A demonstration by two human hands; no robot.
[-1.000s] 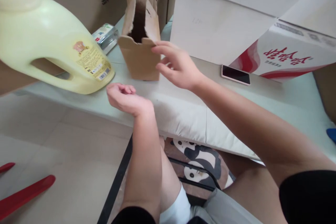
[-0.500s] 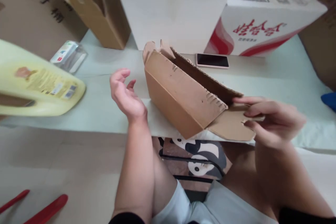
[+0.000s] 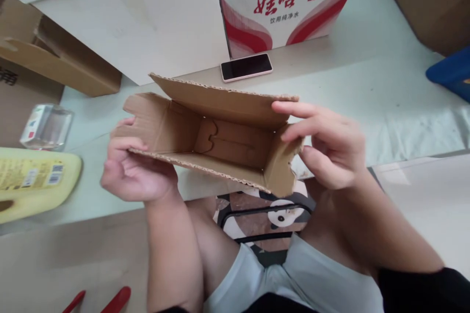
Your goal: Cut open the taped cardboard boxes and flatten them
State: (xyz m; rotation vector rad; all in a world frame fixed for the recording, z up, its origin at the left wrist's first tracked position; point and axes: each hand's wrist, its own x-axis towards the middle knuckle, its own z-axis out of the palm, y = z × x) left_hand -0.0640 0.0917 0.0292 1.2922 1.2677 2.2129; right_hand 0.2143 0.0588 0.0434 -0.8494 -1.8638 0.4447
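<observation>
My left grip point(image 3: 137, 173) is closed on the left end of the open cardboard box point(image 3: 235, 144), and my right grip point(image 3: 332, 144) holds its right end. The box tilts at the counter's point(image 3: 370, 93) near edge, its mouth toward me. Just beyond it, a phone point(image 3: 246, 67) lies before a red-and-white carton point(image 3: 290, 14); a yellow jug point(image 3: 64, 176) is off to my left.

Black sleeves point(image 3: 414, 291), pale grey-blue shorts point(image 3: 316, 274), bare forearms point(image 3: 174, 252), bare hands point(image 3: 336, 146)
</observation>
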